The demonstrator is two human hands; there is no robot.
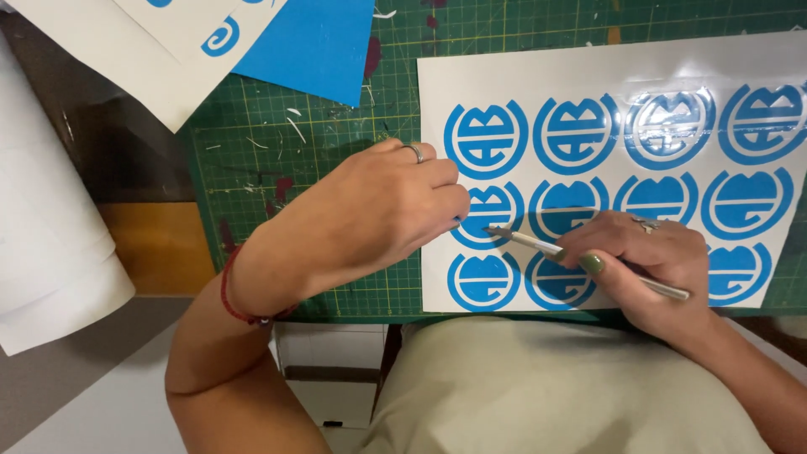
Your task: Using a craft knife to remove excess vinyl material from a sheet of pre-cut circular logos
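Observation:
A white backing sheet with several round blue vinyl emblems lies on a green cutting mat. My right hand grips a thin silver weeding tool, its tip touching an emblem in the middle row at the sheet's left. My left hand, with a ring and a red wrist cord, rests on the sheet's left edge, fingertips curled against that same emblem, right by the tool's tip.
A blue vinyl sheet and white backing sheets lie at the top left. A white paper roll sits at the left. Small vinyl scraps dot the mat. The table's near edge runs just below the sheet.

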